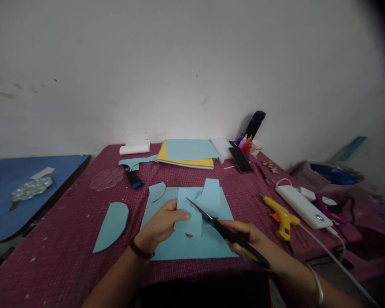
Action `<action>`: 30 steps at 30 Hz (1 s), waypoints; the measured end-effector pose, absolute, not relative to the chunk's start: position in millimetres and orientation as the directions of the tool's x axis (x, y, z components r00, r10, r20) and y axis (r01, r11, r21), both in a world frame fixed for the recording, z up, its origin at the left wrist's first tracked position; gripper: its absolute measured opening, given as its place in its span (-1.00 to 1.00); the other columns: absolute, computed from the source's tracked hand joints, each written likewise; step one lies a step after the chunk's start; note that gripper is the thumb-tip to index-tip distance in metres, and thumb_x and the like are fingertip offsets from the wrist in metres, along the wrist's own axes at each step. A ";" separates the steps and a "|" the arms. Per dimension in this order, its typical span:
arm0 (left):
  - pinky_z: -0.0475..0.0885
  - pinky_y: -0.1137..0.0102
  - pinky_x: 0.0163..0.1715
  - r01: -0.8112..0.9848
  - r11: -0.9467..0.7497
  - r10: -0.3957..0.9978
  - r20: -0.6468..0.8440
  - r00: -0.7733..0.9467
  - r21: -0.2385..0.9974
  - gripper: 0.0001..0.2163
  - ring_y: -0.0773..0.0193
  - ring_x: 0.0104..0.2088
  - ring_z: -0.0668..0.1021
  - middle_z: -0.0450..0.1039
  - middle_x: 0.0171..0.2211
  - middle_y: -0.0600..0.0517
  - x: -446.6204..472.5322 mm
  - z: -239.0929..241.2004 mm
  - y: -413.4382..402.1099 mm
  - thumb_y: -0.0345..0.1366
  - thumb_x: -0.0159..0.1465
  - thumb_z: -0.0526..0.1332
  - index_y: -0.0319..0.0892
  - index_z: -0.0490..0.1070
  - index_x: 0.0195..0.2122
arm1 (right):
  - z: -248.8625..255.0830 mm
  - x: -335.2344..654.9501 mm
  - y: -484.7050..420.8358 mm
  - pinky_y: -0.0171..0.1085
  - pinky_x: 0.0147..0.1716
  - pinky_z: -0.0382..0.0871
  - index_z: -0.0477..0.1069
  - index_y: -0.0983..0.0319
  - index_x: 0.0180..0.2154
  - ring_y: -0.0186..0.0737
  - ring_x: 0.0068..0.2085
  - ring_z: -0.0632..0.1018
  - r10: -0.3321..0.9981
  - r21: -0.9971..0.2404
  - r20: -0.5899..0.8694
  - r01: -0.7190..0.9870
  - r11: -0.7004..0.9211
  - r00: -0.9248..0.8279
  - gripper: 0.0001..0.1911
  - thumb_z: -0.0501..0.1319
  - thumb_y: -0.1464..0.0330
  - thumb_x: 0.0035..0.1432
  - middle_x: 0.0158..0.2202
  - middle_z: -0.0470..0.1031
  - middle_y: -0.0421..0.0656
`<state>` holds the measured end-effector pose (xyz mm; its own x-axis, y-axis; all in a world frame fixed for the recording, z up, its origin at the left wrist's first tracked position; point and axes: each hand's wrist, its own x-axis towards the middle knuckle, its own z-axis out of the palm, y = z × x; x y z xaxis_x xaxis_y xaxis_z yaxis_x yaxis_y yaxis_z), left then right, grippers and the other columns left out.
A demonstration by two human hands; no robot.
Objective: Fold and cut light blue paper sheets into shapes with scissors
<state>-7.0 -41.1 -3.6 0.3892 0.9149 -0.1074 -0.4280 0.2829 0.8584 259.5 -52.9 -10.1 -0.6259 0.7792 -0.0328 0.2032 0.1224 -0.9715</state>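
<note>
My left hand (165, 220) pinches the left edge of a light blue piece of paper (188, 222), thumb on top. In my right hand (244, 235) is a pair of black-handled scissors (224, 231), its blades lying across the held paper and pointing up to the left. Part of the paper stands up in a flap beside the blades. Beneath both hands lies a larger light blue sheet (170, 248). A small blue scrap (157, 191) rests on that sheet's upper left corner. Farther left is a half-round blue cut-out (113, 226).
A yellow glue gun (284, 218) and a white power bank (304, 205) lie at right, with cables. Behind are stacked coloured sheets (189, 149), a phone (240, 159), small paint bottles (245, 145) and a white roll (134, 148). A blue table (64, 171) stands left.
</note>
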 end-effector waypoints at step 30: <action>0.38 0.48 -0.46 -0.215 0.234 0.859 -0.097 0.503 0.948 -0.83 0.37 -0.52 0.47 0.50 -0.49 0.04 -11.7 -12.3 -42.6 -0.27 0.06 0.38 -0.26 0.50 -0.40 | 4.8 289.7 -51.9 -0.15 -0.18 0.40 0.33 0.17 0.17 -0.05 -0.10 0.48 0.649 -0.985 -0.155 0.164 -0.047 -0.745 -0.23 0.28 -0.07 0.00 -0.08 0.48 -0.01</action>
